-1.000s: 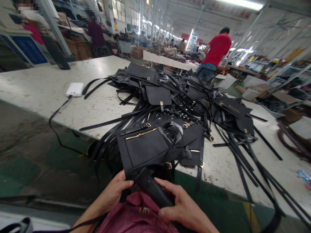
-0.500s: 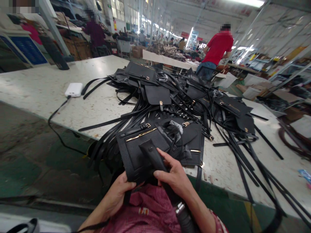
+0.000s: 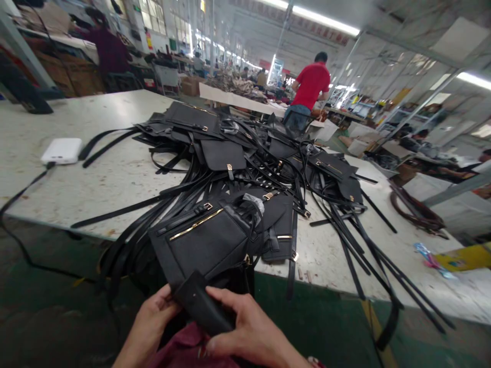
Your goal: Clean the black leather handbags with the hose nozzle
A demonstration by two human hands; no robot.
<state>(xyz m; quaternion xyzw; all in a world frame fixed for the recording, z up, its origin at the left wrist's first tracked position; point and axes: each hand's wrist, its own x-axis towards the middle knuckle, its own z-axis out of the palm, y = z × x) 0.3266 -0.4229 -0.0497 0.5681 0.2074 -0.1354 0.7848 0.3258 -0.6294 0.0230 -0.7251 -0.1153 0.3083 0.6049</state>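
A black leather backpack (image 3: 207, 245) with a gold zipper hangs over the table's near edge in front of me. My left hand (image 3: 151, 319) is closed at its lower edge, thumb on top. In my right hand (image 3: 249, 324), between thumb and fingers, is a black curved leather-like piece (image 3: 199, 301) with a small dot near its end. That end lies against the bag's lower part, close to my left fingers. The rest of the piece is hidden by my hand.
Several black bags (image 3: 222, 153) with long loose straps lie heaped on the white table (image 3: 111, 112). A white box with a cable (image 3: 61, 151) sits at left. Brown straps (image 3: 414, 204) lie at right. A person in red (image 3: 312, 84) stands beyond.
My view has swung right, so the table things appear further left. Both hands sit lower in view, and the black piece has come down to the bag's lower edge beside my left hand.
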